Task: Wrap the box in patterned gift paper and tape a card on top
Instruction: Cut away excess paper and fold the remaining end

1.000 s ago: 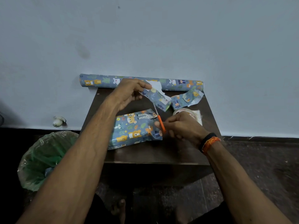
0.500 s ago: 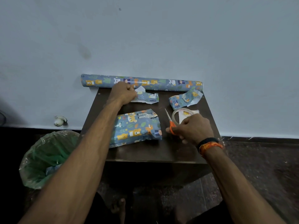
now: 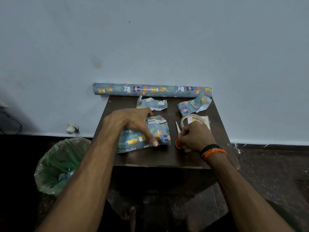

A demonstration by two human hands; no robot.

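My left hand (image 3: 132,122) came down over the wrapped box (image 3: 147,133), which lay near the middle of the surface (image 3: 167,158), its long side running toward the left edge. The fingers (image 3: 154,142) were spread fairly straight across the top, one fingertip pressing near the front edge of the parcel, nothing pinched. My right hand (image 3: 194,137) was curled around the orange-handled scissors (image 3: 178,136), blades pointing toward the back edge, just right of the box. The tape roll (image 3: 192,119) sat just behind that hand on what looked like a pale card (image 3: 206,120). Two paper offcuts (image 3: 152,103) lay near the back edge, the paper roll (image 3: 151,90) behind them against the wall.

I judged the box light and stiff under thin, slick paper that creased and slid easily. Best held flat-palmed on top or by the two long sides, not by the loose end flaps, which would tear or pull open.
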